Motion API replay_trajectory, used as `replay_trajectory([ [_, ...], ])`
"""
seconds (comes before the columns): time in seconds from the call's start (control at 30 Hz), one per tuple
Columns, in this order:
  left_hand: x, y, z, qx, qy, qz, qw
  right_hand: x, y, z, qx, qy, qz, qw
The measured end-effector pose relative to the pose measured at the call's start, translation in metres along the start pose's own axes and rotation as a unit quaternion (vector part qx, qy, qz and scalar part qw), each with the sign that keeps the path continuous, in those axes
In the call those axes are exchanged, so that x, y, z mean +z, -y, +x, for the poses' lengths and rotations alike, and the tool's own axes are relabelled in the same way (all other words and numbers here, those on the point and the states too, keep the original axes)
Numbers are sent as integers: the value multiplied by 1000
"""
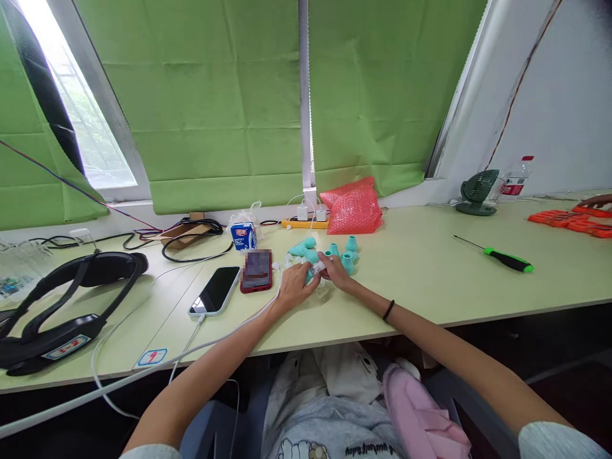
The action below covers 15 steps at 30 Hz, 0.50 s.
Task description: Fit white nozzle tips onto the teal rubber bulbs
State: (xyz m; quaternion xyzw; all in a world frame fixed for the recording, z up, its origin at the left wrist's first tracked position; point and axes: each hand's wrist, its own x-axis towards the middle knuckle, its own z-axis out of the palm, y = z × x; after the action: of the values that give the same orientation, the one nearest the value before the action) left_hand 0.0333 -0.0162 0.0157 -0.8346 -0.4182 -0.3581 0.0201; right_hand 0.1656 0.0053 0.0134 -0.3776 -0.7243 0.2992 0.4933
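Observation:
In the middle of the table, my left hand [295, 285] and my right hand [336, 271] meet, fingers closed around a small clear plastic piece [317, 267]. A bit of teal shows beside the left fingertips, and I cannot tell if it is joined to the clear piece. Just beyond the hands lie several hollow teal plastic pieces [347, 262], some standing with a narrow neck upward. More teal pieces [301, 247] lie to the left, next to small whitish clear parts [276, 266].
Left of my hands lie a red-cased phone [257, 271], a white-edged phone [215, 292] with cable, and a black headset [71, 306]. Behind are a blue milk carton [244, 236] and red bubble-wrap bag [352, 207]. A screwdriver [507, 258] and fan [479, 192] stand right, near another person's hand [597, 201].

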Motion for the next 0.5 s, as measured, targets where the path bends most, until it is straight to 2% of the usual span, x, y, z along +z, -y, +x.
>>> replay_trajectory([
  [0.13,-2,1,0,-8,-11,-28,1000,-6,2,5,16,5,-12,1000],
  [0.23,-6,3,1,-27,-37,-61,997,-15,4,8,13,-22,-46,999],
  [0.37,-9,7,4,-75,-73,-125,987,-21,3,6,-10,-86,-127,988],
  [0.5,-7,10,7,-109,-90,-195,971,-15,0,2,-21,-94,-224,970],
])
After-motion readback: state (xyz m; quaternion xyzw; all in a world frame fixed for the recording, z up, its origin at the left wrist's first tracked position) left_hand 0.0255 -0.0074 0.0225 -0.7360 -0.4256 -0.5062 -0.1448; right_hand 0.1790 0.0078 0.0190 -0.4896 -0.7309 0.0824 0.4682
